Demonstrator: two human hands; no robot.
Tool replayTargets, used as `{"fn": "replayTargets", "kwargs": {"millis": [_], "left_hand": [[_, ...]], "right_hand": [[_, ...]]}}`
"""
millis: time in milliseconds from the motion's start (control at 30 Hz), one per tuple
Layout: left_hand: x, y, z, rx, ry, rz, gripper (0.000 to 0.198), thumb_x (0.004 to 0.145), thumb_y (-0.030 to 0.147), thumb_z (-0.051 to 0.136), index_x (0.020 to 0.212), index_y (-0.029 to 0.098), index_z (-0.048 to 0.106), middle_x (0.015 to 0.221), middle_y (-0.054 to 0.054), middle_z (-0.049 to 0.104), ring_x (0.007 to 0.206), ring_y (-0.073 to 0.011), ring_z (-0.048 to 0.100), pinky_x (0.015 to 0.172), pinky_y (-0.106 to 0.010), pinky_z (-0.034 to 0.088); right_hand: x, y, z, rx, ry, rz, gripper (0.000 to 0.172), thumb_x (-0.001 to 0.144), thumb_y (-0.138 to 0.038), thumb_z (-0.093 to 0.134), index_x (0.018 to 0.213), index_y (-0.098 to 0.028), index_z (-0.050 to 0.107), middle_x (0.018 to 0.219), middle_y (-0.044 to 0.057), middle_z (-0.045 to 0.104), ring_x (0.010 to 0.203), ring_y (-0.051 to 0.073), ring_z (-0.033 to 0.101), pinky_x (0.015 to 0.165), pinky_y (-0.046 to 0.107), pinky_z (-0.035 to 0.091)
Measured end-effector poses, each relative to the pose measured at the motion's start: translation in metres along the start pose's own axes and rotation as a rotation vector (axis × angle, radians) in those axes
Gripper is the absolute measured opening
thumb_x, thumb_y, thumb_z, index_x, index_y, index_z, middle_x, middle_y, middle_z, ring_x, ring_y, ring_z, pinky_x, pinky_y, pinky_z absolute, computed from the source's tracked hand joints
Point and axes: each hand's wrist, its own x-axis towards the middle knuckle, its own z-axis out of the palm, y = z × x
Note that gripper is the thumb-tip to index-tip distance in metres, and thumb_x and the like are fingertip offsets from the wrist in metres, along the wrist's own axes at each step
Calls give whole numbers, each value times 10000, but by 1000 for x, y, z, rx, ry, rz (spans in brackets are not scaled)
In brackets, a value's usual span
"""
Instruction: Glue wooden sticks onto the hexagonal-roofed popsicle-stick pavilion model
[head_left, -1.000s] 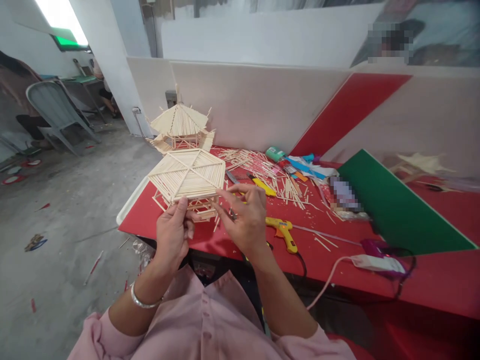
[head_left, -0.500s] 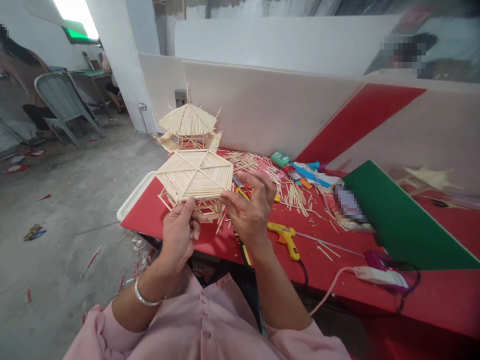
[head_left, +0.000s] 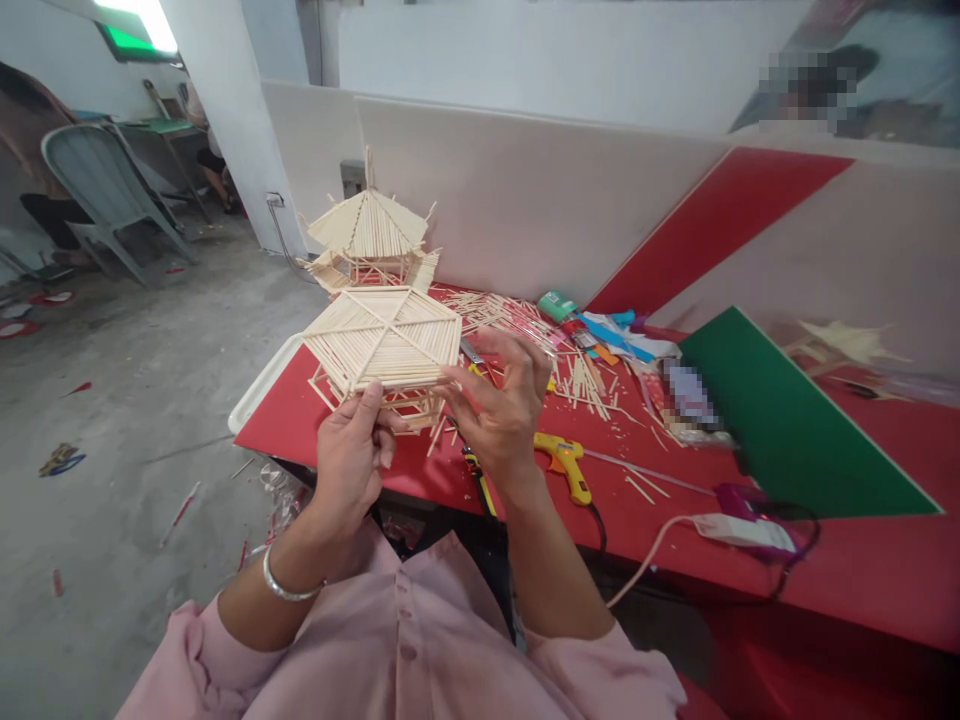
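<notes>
A flat hexagonal panel of thin wooden sticks (head_left: 386, 340), with crossing sticks that meet at its middle, is held level in front of me. My left hand (head_left: 351, 445) grips its near edge, thumb on top and fingers underneath. At the near right corner, my right hand (head_left: 501, 400) pinches the edge between thumb and fingertips. Behind and partly below the panel stands a stick-built pavilion model (head_left: 371, 225) with a pointed roof. Stick framework also shows under the panel; whether it is joined to the panel I cannot tell.
On the red table (head_left: 465, 490) lie loose sticks (head_left: 589, 385), a yellow glue gun (head_left: 566, 465), yellow-handled pliers (head_left: 480, 480), a green-labelled roll (head_left: 555, 306) and a power strip (head_left: 742, 532). A green board (head_left: 802, 430) leans at the right. Other people sit at the far left.
The whole view has shifted slightly, so table and models sit a little higher and further left. Both hands keep their hold on the panel.
</notes>
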Motion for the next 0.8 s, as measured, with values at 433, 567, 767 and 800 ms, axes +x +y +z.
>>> {"fn": "replayTargets", "kwargs": {"millis": [433,567,767,800], "left_hand": [[-17,-30,-33,416,-257,-32,281,744,413,756,672,148,696,519,3,631,370,-48,451,396,-164,351],[-15,-30,-30,579,-399,35,202,760,363,734,720,167,754,579,-22,663,437,-81,506,446,-186,411],[-1,-56,-14,644,-606,128,369,784,339,728,1143,255,732,1297,-106,654,1065,-243,654,872,-355,564],[2,-64,-10,638,-659,101,450,796,362,718,1235,270,682,1399,-108,582,1130,-251,631,926,-379,549]], "right_hand": [[-86,18,5,-45,-710,588,220,870,-310,554,937,-282,762,875,5,781,795,178,716,688,251,506],[-50,48,18,-175,-783,595,315,944,-330,451,1070,-254,729,1031,50,766,955,221,705,787,305,503],[-4,127,78,-307,-1027,544,249,934,-349,580,1112,-202,673,1161,85,679,1054,219,643,902,374,516],[0,140,88,-334,-1055,534,300,936,-373,590,1166,-186,633,1197,85,647,1051,210,633,903,405,528]]}}
